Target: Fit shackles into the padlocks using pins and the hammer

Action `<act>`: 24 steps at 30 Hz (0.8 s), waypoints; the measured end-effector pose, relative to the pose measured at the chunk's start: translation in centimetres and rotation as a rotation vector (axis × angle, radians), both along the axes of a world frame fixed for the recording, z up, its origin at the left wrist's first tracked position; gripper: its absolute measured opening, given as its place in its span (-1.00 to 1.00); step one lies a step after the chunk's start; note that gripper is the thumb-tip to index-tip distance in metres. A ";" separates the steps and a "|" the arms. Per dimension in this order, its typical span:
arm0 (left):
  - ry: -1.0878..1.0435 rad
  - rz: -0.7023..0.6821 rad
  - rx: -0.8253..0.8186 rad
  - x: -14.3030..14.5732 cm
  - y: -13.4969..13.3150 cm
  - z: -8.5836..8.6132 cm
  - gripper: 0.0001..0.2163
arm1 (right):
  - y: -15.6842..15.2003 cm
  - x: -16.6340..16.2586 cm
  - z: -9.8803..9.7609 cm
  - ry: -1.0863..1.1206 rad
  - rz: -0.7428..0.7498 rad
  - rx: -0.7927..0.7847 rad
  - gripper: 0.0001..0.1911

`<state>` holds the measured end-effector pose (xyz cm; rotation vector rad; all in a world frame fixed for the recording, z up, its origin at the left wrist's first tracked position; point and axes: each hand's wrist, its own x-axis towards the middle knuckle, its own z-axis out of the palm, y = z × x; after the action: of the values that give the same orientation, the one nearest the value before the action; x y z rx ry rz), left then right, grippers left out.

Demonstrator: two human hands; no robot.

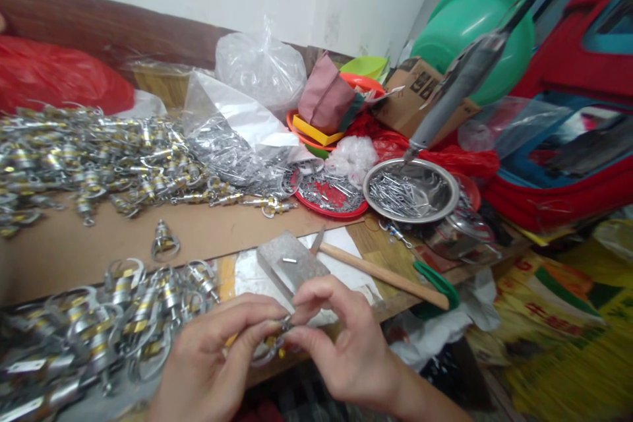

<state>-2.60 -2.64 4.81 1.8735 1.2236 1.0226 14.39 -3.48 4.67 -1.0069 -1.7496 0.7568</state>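
Both my hands meet at the near edge of the table. My left hand [217, 356] pinches a small silver and gold metal clasp [271, 346] with a ring hanging below the fingers. My right hand [341, 336] is closed in a pinch on the top of the same clasp, where a tiny metal piece [287, 323] shows between the fingertips. Just behind the hands lies a grey metal block [291, 264] with a short pin on it. A pile of similar clasps [99, 330] lies to the left of my left hand.
A large heap of clasps [89, 158] covers the far left. A wooden-handled tool [380, 273] lies by the block. A steel bowl of pins [410, 191], a red plate of parts [329, 198], plastic bags, a cardboard box and a green basin [469, 26] crowd the back right.
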 end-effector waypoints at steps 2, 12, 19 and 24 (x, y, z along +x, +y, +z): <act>-0.002 0.010 -0.019 0.1 0.0 -0.1 -0.80 | -0.1 -0.1 -0.1 -0.008 -0.010 0.020 -0.68; -0.158 0.030 -0.462 0.6 1.1 -0.1 -0.88 | -0.3 -0.9 -0.8 0.303 -0.044 -0.412 -0.71; -0.624 0.169 -0.726 2.0 -0.7 -0.7 -0.60 | 0.0 -0.7 -0.9 0.525 -0.097 -0.617 -0.64; -0.848 0.197 -0.705 2.6 -1.8 -1.3 -0.42 | 0.2 -0.6 -0.8 0.522 -0.115 -0.672 -0.63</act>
<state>0.02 -4.43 3.52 0.6634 1.0368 1.1132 13.80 -3.27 3.88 -1.1871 -0.9860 1.4351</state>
